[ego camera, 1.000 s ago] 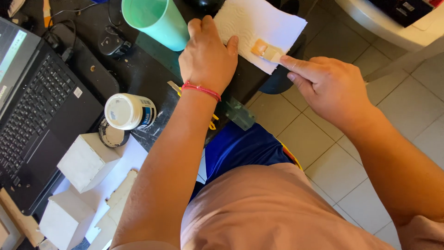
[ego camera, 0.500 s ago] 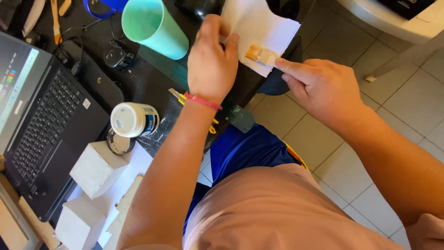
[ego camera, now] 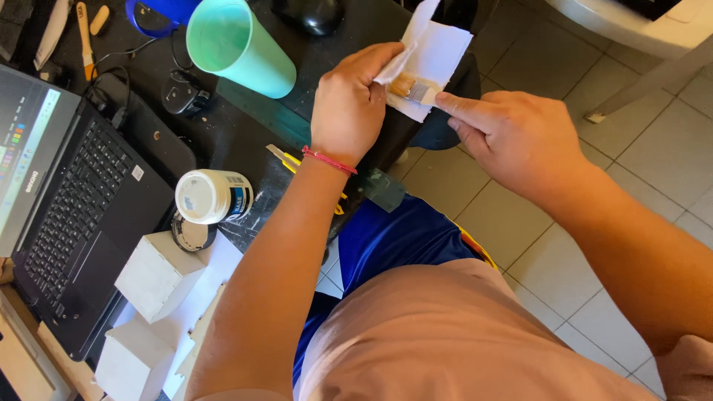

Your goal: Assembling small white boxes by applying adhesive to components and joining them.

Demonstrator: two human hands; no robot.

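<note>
a dark worktop [ego camera: 245,126] carried an open laptop [ego camera: 67,215] and a mint green cup [ego camera: 238,44]. at its edge the left hand [ego camera: 353,108] pinched a white paper towel [ego camera: 434,56] around a small paintbrush [ego camera: 412,89], gripped by the right hand [ego camera: 520,141].

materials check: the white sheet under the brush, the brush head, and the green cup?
White sheet: looks like paper or paper towel, matte, folding softly where the left hand pinches it.
Brush: pale tan bristles, natural or synthetic unclear, with a shiny band that looks like a metal ferrule; the right hand holds it.
Green cup: probably plastic, smooth, evenly coloured with a slight sheen.
</note>
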